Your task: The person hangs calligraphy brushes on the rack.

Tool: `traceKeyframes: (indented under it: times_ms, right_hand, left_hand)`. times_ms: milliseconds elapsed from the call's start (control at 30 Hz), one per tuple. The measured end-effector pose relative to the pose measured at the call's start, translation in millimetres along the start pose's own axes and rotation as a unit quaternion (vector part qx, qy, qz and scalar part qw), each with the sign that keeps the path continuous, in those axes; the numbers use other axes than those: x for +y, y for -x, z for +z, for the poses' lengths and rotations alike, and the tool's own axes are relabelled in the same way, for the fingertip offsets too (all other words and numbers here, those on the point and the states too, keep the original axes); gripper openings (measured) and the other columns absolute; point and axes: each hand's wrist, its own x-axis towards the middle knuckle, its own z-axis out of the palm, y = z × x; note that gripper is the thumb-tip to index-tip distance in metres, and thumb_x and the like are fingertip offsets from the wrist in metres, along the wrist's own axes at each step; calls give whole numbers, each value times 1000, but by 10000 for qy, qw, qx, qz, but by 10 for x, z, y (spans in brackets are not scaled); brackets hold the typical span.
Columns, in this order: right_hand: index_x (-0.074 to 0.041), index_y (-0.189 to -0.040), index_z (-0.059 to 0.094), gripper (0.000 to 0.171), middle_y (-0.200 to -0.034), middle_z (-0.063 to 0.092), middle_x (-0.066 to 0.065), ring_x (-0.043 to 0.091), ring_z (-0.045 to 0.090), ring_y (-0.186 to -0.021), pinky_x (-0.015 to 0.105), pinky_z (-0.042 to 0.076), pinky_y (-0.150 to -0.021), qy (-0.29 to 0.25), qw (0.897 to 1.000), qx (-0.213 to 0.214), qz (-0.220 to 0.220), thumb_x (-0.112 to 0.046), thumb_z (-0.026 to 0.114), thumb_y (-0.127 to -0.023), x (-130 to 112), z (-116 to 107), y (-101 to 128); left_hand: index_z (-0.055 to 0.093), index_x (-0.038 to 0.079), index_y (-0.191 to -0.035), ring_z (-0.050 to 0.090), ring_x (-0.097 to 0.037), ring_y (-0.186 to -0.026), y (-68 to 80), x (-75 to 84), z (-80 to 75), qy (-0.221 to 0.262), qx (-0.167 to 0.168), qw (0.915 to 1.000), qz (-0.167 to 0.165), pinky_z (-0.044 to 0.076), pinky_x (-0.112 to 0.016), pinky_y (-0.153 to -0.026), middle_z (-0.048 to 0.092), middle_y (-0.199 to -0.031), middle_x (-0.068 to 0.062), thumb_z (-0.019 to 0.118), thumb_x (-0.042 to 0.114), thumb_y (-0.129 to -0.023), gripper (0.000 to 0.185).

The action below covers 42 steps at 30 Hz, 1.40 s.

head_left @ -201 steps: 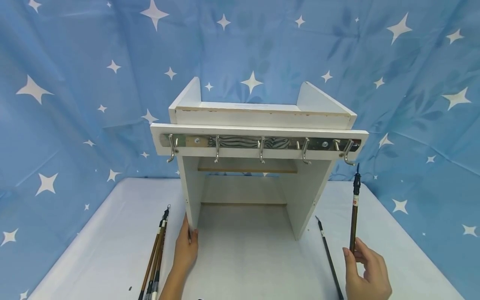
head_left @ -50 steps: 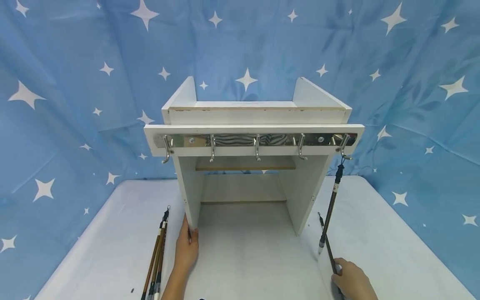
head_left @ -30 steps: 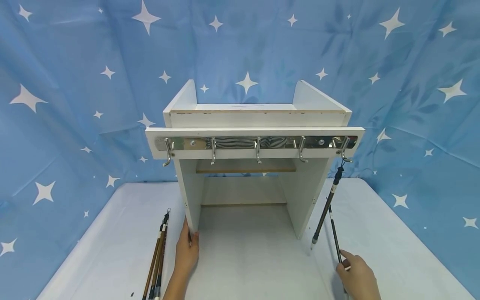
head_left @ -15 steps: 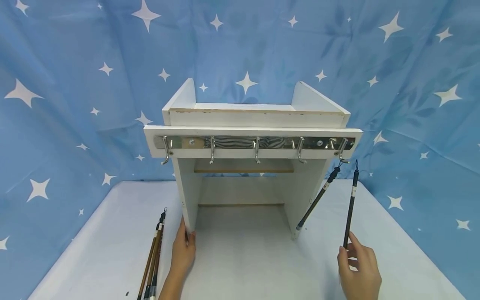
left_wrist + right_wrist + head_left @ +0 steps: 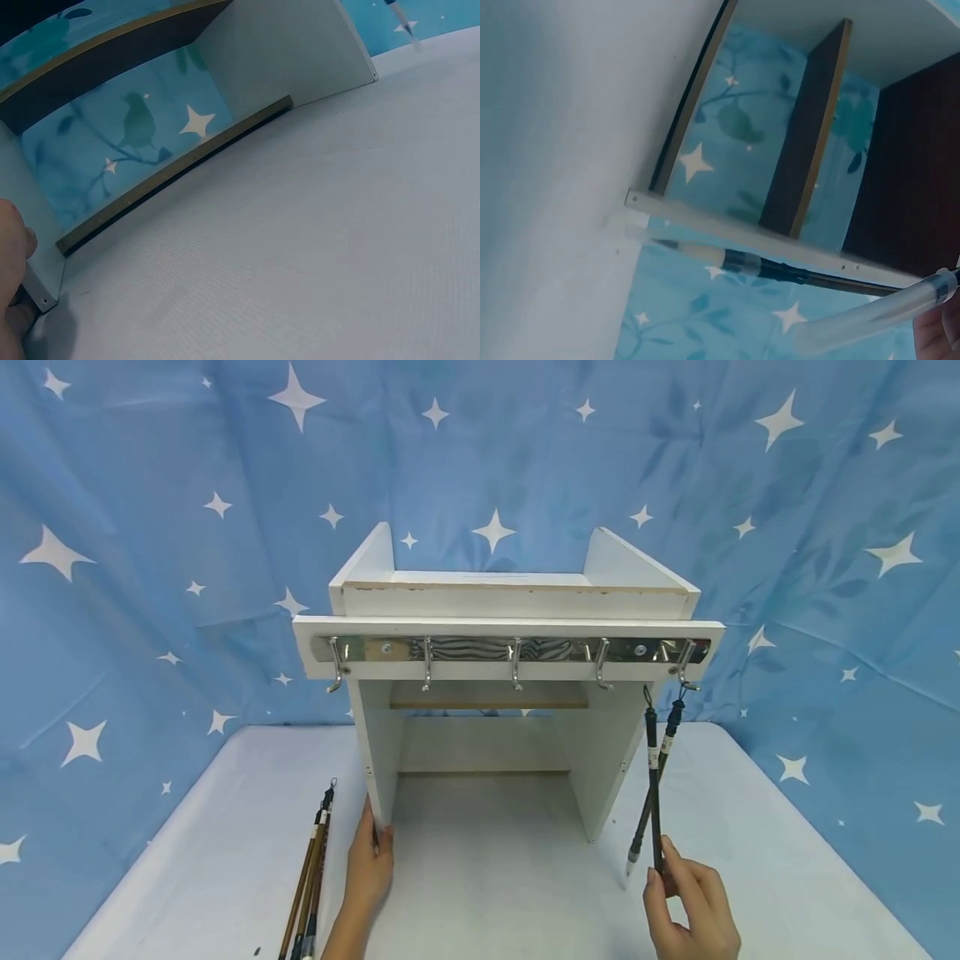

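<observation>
My right hand point(image 5: 693, 902) pinches a calligraphy brush point(image 5: 653, 785) low on its handle, thread loop upward. The loop is just below the hook rail, between the two rightmost hooks. Behind it, a second calligraphy brush point(image 5: 670, 735) hangs tilted from the rightmost hook point(image 5: 686, 664). In the right wrist view, the clear cap point(image 5: 877, 322) of the held brush crosses in front of the hanging brush point(image 5: 832, 281). My left hand point(image 5: 369, 868) grips the lower front edge of the left side panel point(image 5: 377, 752) of the white rack point(image 5: 517, 602).
Several calligraphy brushes point(image 5: 311, 877) lie bunched on the white tabletop point(image 5: 487, 877), left of my left forearm. The other metal hooks point(image 5: 516, 664) on the rail bear nothing. A blue star-patterned curtain point(image 5: 150, 568) stands behind.
The brush held 6.7 s ago now hangs on the rightmost hook and swings. My right hand has picked up the other brush from the tabletop, raised it and moved it left. Left hand stays.
</observation>
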Motion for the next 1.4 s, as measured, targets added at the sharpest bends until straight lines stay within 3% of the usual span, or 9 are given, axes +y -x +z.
traceKeyframes:
  times_ms: [800,1000,1400]
  right_hand:
    - [9,-105,65,48,-75,53,13,-11,41,-71,3,39,-56,-135,9995,-248,-154,-33,46,-93,-57,96,-14]
    - [9,-104,65,46,-76,53,15,-9,42,-72,3,39,-57,-158,9995,-153,-206,-31,46,-93,-45,115,-36]
    - [11,-101,65,45,-74,53,18,-6,43,-70,3,38,-57,-405,9984,43,-382,-30,49,-93,-44,143,-50]
  left_hand:
    - [8,7,-147,25,-46,-132,6,-38,16,-14,73,9999,74,28,-58,-103,19,-148,-25,41,1,-94,63]
    - [9,8,-147,25,-45,-132,-18,-27,-3,-22,143,9998,151,28,-58,-103,20,-148,-24,41,2,-94,62]
    - [9,7,-147,22,-43,-134,-6,-23,13,-36,74,10000,-7,25,-57,-105,19,-148,-23,41,3,-94,62]
